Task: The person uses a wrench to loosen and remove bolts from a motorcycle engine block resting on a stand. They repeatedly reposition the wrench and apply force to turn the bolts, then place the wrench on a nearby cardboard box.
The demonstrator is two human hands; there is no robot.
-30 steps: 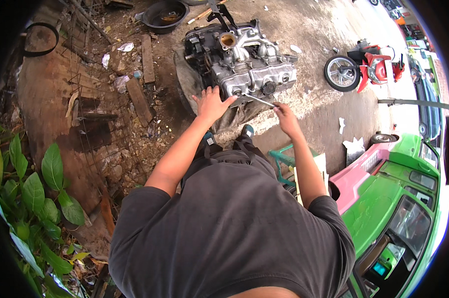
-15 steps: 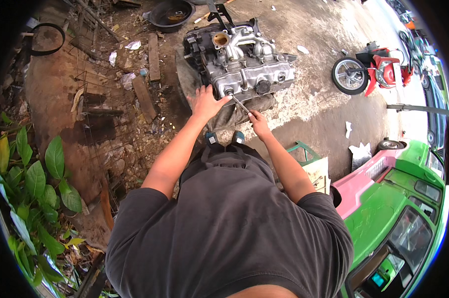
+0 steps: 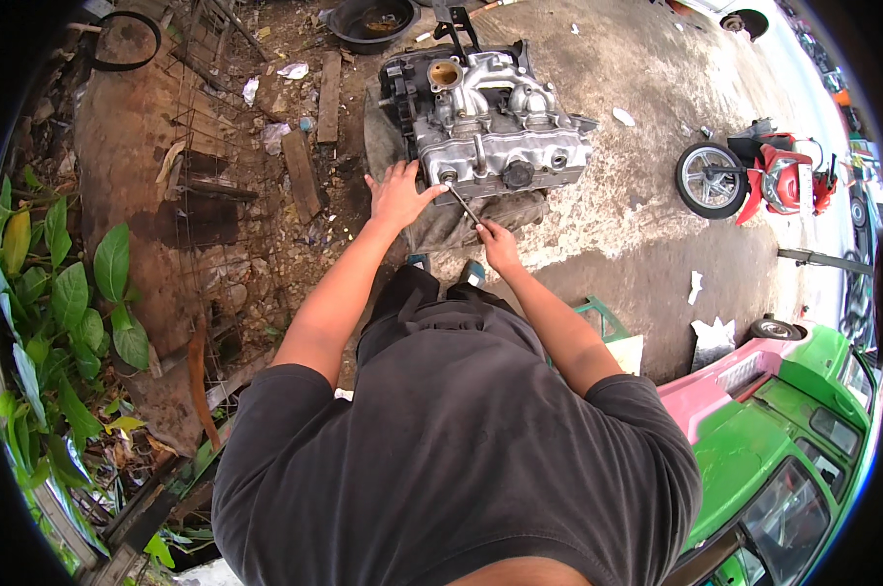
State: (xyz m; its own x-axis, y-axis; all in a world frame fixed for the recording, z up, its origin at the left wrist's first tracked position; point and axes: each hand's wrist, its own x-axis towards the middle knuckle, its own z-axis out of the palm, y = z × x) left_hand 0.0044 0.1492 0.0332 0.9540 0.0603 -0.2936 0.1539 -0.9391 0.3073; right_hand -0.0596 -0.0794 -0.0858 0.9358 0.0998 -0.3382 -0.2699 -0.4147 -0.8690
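Observation:
A metal engine [image 3: 505, 146] with a silvery valve cover and intake pipes stands in front of me on a dark cloth. My left hand [image 3: 399, 202] lies at its near left corner, fingers spread over the edge. The left thumb stretches right to the head end of a slim metal wrench [image 3: 467, 209], which meets the engine there. Whether the thumb presses on the wrench or on the engine is too small to tell. My right hand [image 3: 501, 247] is closed round the wrench's near end, just off the engine's front side. A round black cap [image 3: 517, 175] sits on the valve cover.
A black basin [image 3: 371, 24] lies beyond the engine. Wooden planks [image 3: 303, 174] and rubble cover the ground at left, with leafy plants [image 3: 70, 303] nearer. At right are a red motorcycle [image 3: 778, 181], a green vehicle [image 3: 754, 439] and a green-framed stool [image 3: 602, 317].
My right hand has swung the wrench's handle left and slightly toward me relative to the engine. My left hand keeps its place on the corner. The whole view has shifted a little.

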